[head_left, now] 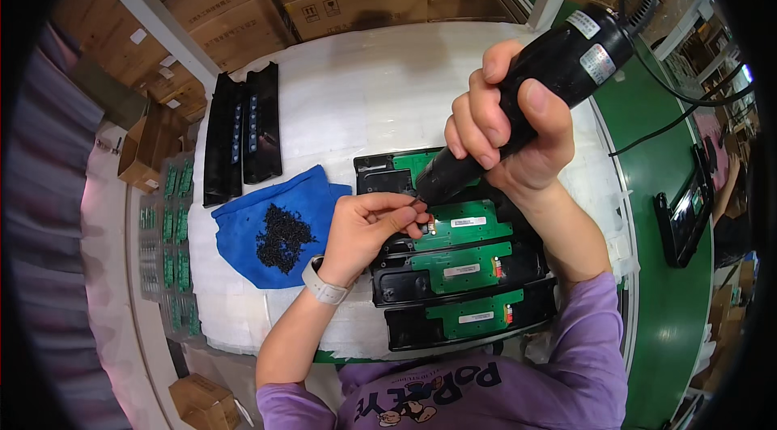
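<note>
Held a black power screwdriver (558, 62) right of centre in the right hand (518, 118), with fingers wrapped firmly round the barrel and the nose slanted down toward mid-frame. Brought thumb and fingertips of the left hand (368, 228) nearly together just beside the tool's tip, over the upper part of a row of black panels (409, 331) with green circuit boards (477, 234) at lower centre. Could not tell of any screw in that pinch, nor settle the exact panel beneath. Appeared, by judgement, to be at the fastening step, with tip and fingertips meeting at one spot; seemed next to call for a bit kept in line with its hole, then fingertips clear of the bit before driving. Included, left of centre, a blue cloth (235, 224) under a loose heap of small black pieces (283, 240), probably screws; at upper left, two long black housings (220, 139) with blue-dotted strips; at far left, stacked trays of green boards (168, 228); along the top, cartons (356, 5). Obstructed the upper panels with both hands and the tool; trailed a black cable (680, 94) at upper right, well apart from the tip.
</note>
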Available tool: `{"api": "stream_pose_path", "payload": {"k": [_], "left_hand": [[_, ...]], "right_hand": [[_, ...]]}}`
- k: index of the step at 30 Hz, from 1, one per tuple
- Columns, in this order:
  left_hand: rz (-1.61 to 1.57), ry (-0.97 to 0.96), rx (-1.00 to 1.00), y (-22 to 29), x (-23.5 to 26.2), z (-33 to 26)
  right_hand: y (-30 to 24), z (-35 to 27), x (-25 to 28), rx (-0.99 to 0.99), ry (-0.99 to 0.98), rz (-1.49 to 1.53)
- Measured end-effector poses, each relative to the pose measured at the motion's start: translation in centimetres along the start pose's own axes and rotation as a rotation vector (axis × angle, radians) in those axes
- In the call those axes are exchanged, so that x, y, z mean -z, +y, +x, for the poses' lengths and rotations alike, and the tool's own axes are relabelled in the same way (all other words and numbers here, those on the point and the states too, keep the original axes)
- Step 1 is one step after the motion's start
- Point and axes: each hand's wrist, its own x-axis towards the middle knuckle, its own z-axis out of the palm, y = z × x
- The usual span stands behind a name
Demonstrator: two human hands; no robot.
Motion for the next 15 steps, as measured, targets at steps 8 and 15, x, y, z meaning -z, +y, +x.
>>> {"api": "stream_pose_path", "payload": {"k": [8, 15], "left_hand": [[0.022, 0.022, -0.033, -0.1, 0.2, -0.3], [1.083, 0.362, -0.446, 2.9, 2.1, -2.6]], "right_hand": [[0.4, 0.2, -0.8, -0.051, 0.294, 0.01], [1.0, 0.4, 0.6, -0.159, 0.137, -0.246]]}}
